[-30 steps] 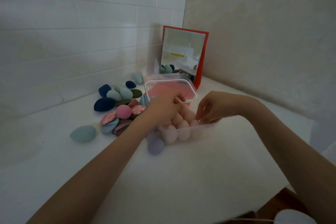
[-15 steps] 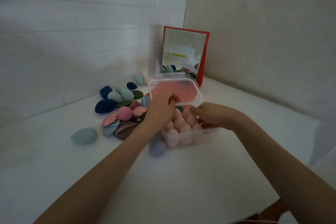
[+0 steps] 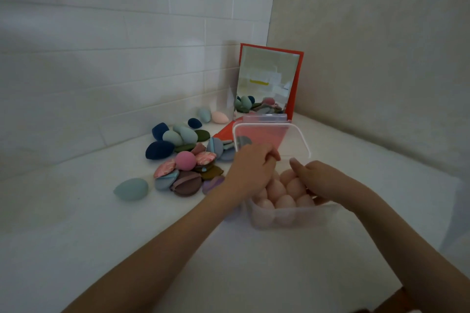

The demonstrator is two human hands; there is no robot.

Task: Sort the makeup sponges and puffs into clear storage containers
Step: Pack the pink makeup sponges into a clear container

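A lone teal sponge (image 3: pixel 131 188) and a mixed pile of puffs (image 3: pixel 188 168) are seen leftmost, then the left hand (image 3: pixel 250 169), fingers curled at the clear lid (image 3: pixel 272 138), and the right hand (image 3: pixel 316 180), fingers bent onto pink sponges (image 3: pixel 282 192) packed in the clear container (image 3: pixel 292 217).

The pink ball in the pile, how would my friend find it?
Start at the red-framed mirror in the corner, then look left and nearer to the colourful heap. The pink ball sits on the flat puffs: the only round, bright pink piece.
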